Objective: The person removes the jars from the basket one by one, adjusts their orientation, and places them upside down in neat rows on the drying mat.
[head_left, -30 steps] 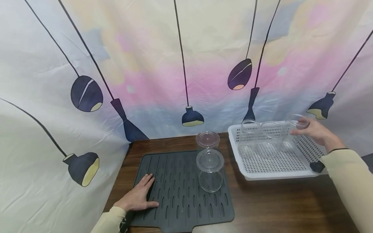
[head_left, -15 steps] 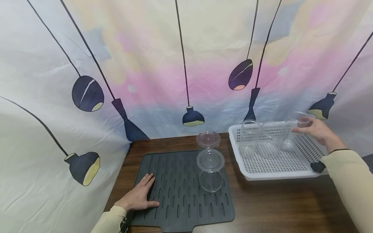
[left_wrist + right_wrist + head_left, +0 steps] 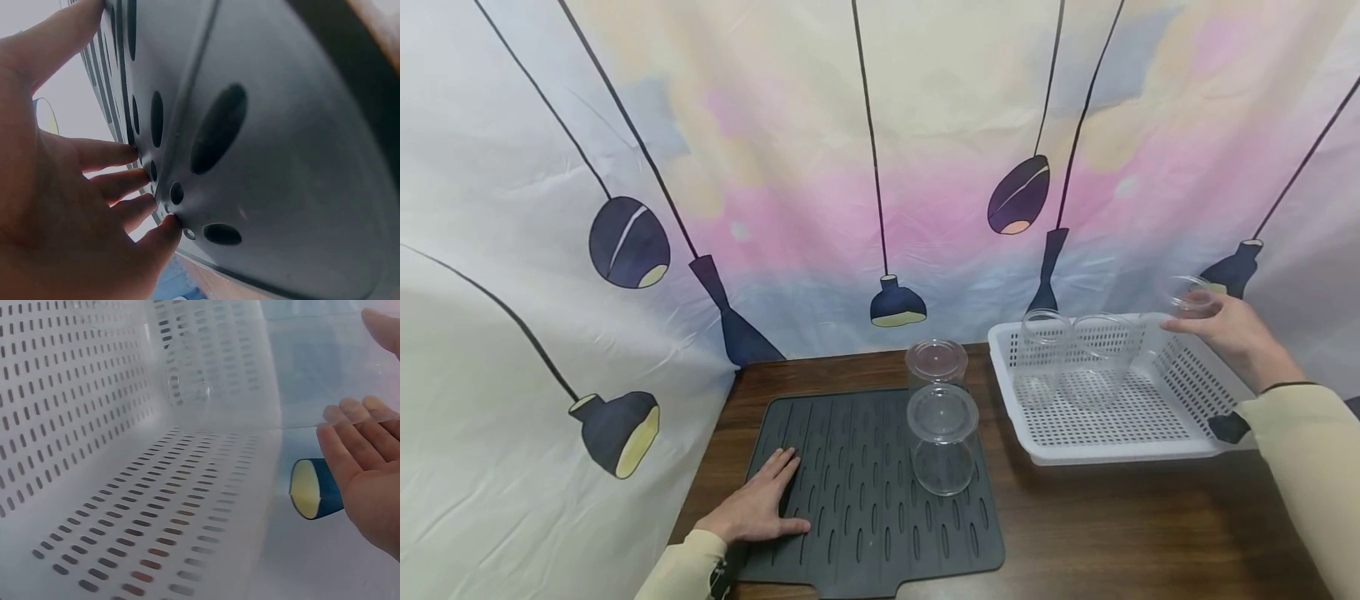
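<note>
My right hand (image 3: 1243, 333) holds a clear, colourless jar (image 3: 1187, 292) near its rim, at the right rear of a white perforated basket (image 3: 1131, 452). In the right wrist view, the see-through wall of that jar (image 3: 312, 369) spans from the fingers toward the basket; its lower end is hard to make out. Two more clear jars, one on the left (image 3: 1043, 362) and one beside it (image 3: 1101, 371), stand upright in the basket. My left hand (image 3: 756, 504) rests with spread fingers on the left part of a dark grey slotted mat (image 3: 850, 475).
On the mat's right side stand a near clear jar (image 3: 942, 425) and another clear jar (image 3: 936, 360) behind it, both apparently lidded. Brown wooden tabletop (image 3: 1075, 525) lies around the mat and basket. A printed lamp-pattern curtain (image 3: 820, 208) hangs directly behind.
My right hand has raised the jar and shifted it a little to the right, up from the basket's rear right. My left hand has stayed on the mat.
</note>
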